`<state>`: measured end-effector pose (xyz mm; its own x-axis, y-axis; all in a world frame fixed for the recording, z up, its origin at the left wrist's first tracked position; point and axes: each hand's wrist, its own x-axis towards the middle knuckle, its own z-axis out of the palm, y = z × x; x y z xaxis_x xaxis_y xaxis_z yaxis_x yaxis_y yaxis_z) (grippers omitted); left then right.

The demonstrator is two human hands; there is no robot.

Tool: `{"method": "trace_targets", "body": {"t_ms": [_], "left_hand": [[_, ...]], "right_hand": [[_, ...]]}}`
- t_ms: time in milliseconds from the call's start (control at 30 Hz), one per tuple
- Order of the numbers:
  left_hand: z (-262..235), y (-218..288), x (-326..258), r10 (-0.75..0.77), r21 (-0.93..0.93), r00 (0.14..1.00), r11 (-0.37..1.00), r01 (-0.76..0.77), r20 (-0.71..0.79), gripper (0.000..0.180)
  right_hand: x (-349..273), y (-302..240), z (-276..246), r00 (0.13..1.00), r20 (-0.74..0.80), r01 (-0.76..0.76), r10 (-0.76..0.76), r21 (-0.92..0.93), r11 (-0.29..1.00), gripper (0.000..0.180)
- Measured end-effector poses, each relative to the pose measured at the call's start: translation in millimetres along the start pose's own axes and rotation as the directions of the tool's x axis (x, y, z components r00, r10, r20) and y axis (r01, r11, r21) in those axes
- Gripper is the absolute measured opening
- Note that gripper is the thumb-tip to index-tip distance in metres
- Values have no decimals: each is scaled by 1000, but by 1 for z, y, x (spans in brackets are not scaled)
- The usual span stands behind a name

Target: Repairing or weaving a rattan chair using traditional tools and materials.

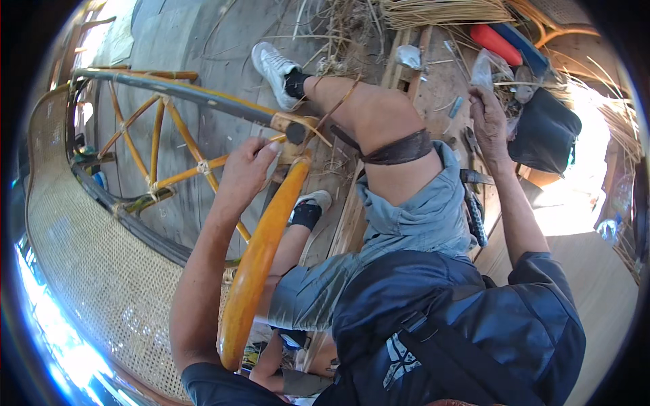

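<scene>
A rattan chair frame [177, 94] lies on its side to my left, its dark and yellow poles tied together at the joints. At its near corner, a thick yellow armrest [261, 264] meets the pole ends, and a thin binding strip [323, 132] loops there. Right beside that corner, my left hand [245, 170] is closed, thumb stretched toward the joint; what its curled fingers hold is hidden. Out to the right, above the wooden boards, my right hand [489, 122] is closed with fingers bent in. Whatever it grips is too small to make out.
Woven cane webbing [101, 230] covers the chair's left side. A bundle of cane strips [443, 12] lies at the far side. Near my right hand are a black bag [545, 132], a red object [496, 44] and tools [476, 213]. Another person's arm [269, 362] shows below.
</scene>
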<state>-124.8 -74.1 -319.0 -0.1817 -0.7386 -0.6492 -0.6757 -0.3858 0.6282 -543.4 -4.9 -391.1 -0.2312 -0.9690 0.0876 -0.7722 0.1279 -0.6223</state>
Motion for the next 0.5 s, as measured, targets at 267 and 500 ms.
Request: {"method": "trace_targets", "body": {"t_ms": [267, 500], "left_hand": [[9, -24, -8, 163, -71, 983, 983, -169, -80, 29], [2, -28, -11, 116, -144, 981, 980, -139, -158, 32]], "right_hand": [[25, -50, -5, 977, 53, -198, 206, 583, 788, 21], [59, -37, 40, 997, 18, -74, 78, 578, 813, 20]]}}
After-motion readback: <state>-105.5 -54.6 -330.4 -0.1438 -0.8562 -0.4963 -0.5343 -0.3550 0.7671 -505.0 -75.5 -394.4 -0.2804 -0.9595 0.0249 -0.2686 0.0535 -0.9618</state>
